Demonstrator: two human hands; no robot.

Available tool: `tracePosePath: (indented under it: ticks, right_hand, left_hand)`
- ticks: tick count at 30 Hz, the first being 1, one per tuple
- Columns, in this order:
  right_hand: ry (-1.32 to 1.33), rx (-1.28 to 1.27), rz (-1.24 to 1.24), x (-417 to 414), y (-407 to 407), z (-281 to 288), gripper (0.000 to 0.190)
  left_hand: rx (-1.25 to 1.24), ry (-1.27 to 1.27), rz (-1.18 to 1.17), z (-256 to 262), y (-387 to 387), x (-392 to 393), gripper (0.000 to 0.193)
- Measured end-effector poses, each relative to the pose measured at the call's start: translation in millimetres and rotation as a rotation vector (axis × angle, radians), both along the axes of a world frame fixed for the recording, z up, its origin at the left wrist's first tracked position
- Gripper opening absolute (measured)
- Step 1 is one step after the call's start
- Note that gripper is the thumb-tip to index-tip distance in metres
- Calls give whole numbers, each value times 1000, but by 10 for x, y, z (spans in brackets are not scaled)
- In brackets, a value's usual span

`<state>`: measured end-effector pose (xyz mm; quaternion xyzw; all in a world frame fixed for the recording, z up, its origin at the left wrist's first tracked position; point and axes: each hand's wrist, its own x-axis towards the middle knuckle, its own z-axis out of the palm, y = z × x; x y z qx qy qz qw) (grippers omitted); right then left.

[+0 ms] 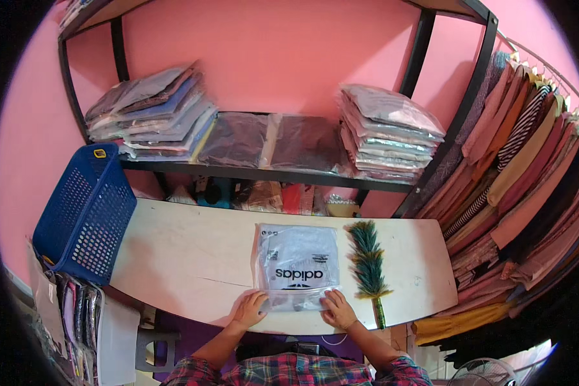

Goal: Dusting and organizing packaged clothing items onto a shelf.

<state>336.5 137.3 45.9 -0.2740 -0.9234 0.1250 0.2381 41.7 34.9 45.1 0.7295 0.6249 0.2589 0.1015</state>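
Flat on the white table before me lies a clear plastic garment bag (296, 251) with folded pale cloth inside. It bears the Adidas name and small print, upside down from where I look. Its near end is folded over as a clear plastic flap (294, 300). My left hand (249, 309) grips the left end of this flap, and the right end is between the thumb and fingers of my right hand (338, 309). To the right of the bag rests a duster (368, 260) with dark green and yellowish bristles, its green handle (379, 313) toward me.
A blue perforated plastic basket (94, 231) stands at the table's (183, 251) left end. Behind, a black-framed shelf (270, 172) carries a left stack (159, 116) and a right stack (391, 135) of bagged garments. Clothes on hangers (516, 193) crowd the right side; a fan (482, 374) is low right.
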Motion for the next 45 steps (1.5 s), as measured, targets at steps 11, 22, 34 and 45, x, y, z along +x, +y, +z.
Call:
tracePosePath:
  ticks: [11, 22, 34, 45]
  right_hand:
    - [213, -405, 5, 97, 544, 635, 49]
    - [969, -774, -260, -633, 1196, 1482, 17]
    - [572, -649, -629, -760, 1212, -143, 42]
    - [60, -250, -937, 834, 320, -114, 23]
  left_hand:
    - [176, -259, 85, 567, 449, -242, 25]
    - [215, -1182, 375, 1439, 1045, -535, 20]
    - [-282, -1026, 830, -850, 1170, -1081, 34]
    - [-365, -881, 472, -387, -325, -631, 28]
